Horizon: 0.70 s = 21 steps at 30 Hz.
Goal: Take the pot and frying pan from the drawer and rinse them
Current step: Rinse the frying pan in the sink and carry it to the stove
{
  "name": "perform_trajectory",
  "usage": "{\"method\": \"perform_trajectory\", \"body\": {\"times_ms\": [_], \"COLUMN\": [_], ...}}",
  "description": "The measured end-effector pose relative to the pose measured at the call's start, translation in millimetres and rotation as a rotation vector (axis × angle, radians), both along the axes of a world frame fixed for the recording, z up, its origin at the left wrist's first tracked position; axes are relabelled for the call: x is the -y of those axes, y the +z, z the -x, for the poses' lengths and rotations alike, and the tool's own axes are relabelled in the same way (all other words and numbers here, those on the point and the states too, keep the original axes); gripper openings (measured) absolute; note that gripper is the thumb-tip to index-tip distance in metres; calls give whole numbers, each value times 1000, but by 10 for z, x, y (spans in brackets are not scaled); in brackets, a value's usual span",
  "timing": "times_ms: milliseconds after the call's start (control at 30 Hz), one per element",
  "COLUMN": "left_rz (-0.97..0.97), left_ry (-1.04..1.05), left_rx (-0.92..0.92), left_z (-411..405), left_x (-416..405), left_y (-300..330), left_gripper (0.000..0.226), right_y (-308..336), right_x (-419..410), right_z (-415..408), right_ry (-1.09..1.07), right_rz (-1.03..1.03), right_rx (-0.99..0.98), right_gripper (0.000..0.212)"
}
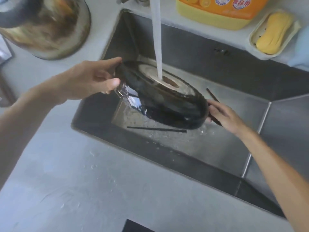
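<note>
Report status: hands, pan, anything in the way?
Left hand and right hand both grip the frying pan, underside up under the water stream. Chopsticks loose in the sink.

A black pan (167,106) with a tan-and-silver base disc sits under a white water stream (156,39) in a steel-grey sink (209,148). At 1 o'clock, an orange-and-yellow bottle (220,10) with red-and-white label badges; at 2 o'clock, yellow soap (274,32) in a cream dish (255,36). The tabletop (75,190) is pale grey.
</note>
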<state>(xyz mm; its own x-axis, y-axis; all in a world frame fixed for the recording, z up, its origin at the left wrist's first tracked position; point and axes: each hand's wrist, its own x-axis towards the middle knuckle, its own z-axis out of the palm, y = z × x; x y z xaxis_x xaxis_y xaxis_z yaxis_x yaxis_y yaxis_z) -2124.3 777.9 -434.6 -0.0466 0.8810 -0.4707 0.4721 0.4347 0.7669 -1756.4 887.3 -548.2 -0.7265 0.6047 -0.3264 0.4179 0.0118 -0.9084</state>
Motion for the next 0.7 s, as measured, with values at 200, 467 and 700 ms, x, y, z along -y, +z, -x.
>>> {"method": "perform_trajectory", "body": {"times_ms": [200, 467, 700], "left_rz": [144, 151, -78], "left_ry": [-17, -174, -205], "left_rx": [179, 284, -70], "left_z": [37, -166, -260], "left_x": [276, 372, 323], "left_y": [-462, -796, -618], "left_gripper": [99, 117, 124], "right_y": [339, 792, 352], "right_x": [-518, -439, -38], "right_z": [-34, -107, -307], "right_ry": [101, 98, -68], "right_rz": [-278, -839, -606], "right_rx": [240, 363, 152], "right_gripper": [31, 44, 39]}}
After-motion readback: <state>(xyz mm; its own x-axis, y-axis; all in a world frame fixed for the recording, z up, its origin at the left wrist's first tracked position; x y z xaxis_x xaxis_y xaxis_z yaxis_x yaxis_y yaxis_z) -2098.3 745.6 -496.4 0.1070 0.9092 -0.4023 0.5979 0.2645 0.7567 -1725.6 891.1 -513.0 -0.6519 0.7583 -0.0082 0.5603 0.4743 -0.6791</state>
